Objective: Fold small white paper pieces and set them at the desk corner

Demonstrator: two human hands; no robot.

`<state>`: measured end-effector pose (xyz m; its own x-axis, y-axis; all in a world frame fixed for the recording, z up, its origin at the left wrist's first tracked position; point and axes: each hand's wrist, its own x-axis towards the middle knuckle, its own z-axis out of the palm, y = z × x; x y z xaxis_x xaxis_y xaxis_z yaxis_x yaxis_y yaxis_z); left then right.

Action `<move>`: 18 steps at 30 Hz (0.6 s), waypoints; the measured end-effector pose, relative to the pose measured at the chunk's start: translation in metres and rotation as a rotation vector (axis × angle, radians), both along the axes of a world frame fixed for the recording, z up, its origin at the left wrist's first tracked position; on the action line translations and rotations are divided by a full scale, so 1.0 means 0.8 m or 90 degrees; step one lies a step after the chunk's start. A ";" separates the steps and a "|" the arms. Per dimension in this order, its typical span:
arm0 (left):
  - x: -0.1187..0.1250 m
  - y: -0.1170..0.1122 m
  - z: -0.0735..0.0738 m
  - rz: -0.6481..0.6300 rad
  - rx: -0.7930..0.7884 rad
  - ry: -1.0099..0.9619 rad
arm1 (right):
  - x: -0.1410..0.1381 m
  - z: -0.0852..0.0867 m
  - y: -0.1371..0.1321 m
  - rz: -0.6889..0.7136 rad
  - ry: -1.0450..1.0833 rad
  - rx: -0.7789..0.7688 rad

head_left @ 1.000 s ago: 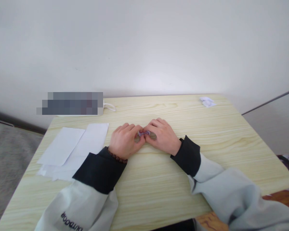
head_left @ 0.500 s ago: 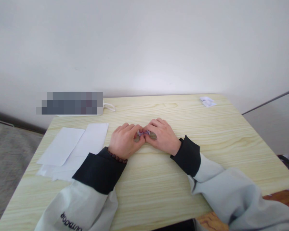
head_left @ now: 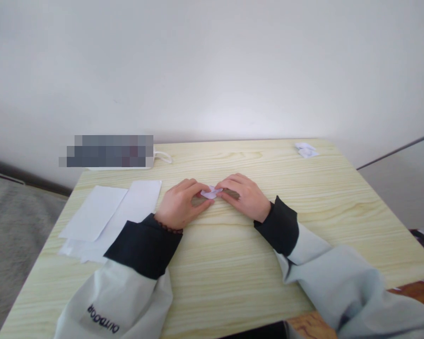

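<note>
Between both hands, over the middle of the table, is a small folded white paper [head_left: 210, 192]. My left hand [head_left: 182, 201] pinches its left side between thumb and fingers. On the opposite side, my right hand [head_left: 245, 195] grips the paper with thumb and fingertips. The folds are partly covered by the fingers, and the exact shape is too small to make out. Left of my left hand lie loose sheets of white paper [head_left: 95, 212], overlapping one another.
Two small folded paper pieces [head_left: 306, 149] rest at the back right of the light wood table [head_left: 226, 278]. A blurred-out object with a white cord loop [head_left: 164, 156] stands at the back left. Behind the table rises a white wall [head_left: 212, 70].
My hands have drawn slightly apart, and more of the folded paper shows between the fingertips. The view has shifted a little.
</note>
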<state>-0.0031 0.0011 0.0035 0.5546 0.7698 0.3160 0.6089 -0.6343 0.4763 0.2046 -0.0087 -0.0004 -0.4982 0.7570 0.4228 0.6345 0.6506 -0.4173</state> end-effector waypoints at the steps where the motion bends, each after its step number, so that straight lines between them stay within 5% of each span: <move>1: -0.001 0.002 -0.001 -0.009 -0.005 -0.012 | 0.001 -0.001 0.000 0.001 -0.005 0.005; 18: -0.008 0.008 -0.006 0.021 0.043 -0.063 | 0.004 0.001 0.003 0.030 -0.063 0.013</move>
